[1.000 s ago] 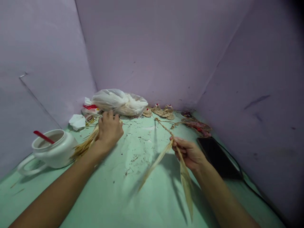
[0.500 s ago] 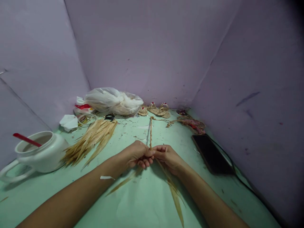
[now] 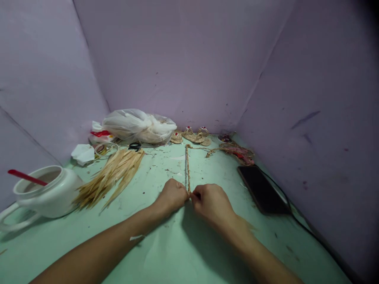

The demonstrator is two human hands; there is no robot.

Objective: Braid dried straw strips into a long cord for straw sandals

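Observation:
My left hand [image 3: 171,196] and my right hand [image 3: 211,203] are pressed together at the middle of the green table [image 3: 177,252], both closed on the near end of a braided straw cord [image 3: 187,163]. The cord runs straight away from my hands toward the back wall. The loose straw strips are hidden under my hands. A pile of dry straw strips [image 3: 111,176] lies to the left of my left hand.
A white pot with a red stick [image 3: 44,193] stands at the left. Behind the straw lie a white plastic bag [image 3: 137,127], scissors [image 3: 134,146], a tape ring [image 3: 106,149] and crumpled tissue [image 3: 83,153]. Small straw sandals [image 3: 194,136] sit by the back wall. A dark phone [image 3: 260,189] lies right.
My left hand left the straw pile and joined my right hand on the cord. Both hands now close tighter over it, and the loose strips that hung below are covered.

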